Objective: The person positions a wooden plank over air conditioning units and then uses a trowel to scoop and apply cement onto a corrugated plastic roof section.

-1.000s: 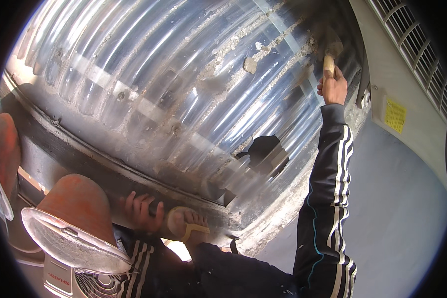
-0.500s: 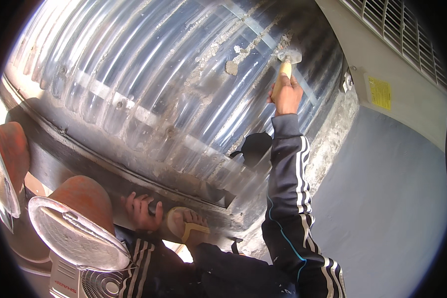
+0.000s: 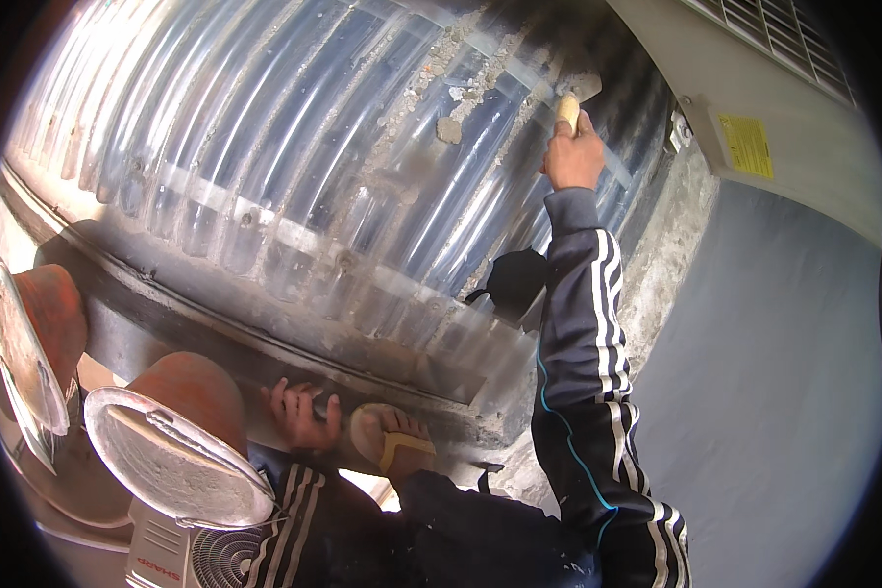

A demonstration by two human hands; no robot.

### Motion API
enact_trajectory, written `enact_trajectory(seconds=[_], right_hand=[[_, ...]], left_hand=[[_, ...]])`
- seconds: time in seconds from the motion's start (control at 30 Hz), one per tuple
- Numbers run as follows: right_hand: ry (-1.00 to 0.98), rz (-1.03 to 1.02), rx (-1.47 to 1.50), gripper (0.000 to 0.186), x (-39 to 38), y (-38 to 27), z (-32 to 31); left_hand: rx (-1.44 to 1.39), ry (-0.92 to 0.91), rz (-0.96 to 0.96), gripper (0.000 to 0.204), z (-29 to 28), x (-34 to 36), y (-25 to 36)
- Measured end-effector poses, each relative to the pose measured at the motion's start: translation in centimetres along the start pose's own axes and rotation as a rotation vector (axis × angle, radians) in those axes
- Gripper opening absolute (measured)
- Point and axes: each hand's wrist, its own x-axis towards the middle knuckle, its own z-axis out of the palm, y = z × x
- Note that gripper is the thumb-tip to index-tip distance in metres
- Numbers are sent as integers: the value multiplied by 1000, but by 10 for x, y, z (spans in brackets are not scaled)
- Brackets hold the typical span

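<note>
The trowel [image 3: 570, 101] sits far up and to the right on the corrugated clear roof sheet [image 3: 294, 147], its pale wooden handle clenched in the right hand [image 3: 573, 157] and its grey blade pressed against the ribs at the far end. Just left of the blade a lump of mortar [image 3: 449, 129] sticks to the sheet, and a rough trail of the same grey crumbs runs along the ribs around it. The right arm, in a dark sleeve with white stripes, reaches up from the lower edge to hold the tool there.

The left hand [image 3: 302, 416] is well apart from this — low and near, fingers spread flat and gripping nothing, resting on the grey concrete ledge [image 3: 216, 333] below the sheet. Beside it to the right a foot in a yellow-strapped sandal [image 3: 394, 443] stands on the same ledge.

Further left lie two orange bowl-shaped pans [image 3: 181, 446], tilted, the nearer one caked inside with grey mortar. A white fan unit [image 3: 206, 559] shows at the near edge under them. To the right rises a grey-blue wall [image 3: 784, 392], with a white box bearing a yellow label [image 3: 747, 145] at its far top.
</note>
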Motion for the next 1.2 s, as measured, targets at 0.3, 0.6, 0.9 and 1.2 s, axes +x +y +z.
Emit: enact_trajectory(seconds=[0.3, 0.6, 0.9, 1.2], right_hand=[[-138, 162, 492, 46, -35, -49, -9], [-99, 172, 225, 48, -1, -36, -4], [57, 58, 283, 50, -10, -20, -22], [-78, 158, 196, 46, 18, -30, -2]], left_hand=[[11, 9, 16, 23, -2, -2, -7], [-21, 22, 8, 23, 0, -2, -4], [9, -2, 34, 23, -7, 4, 1], [31, -9, 12, 24, -4, 1, -1]])
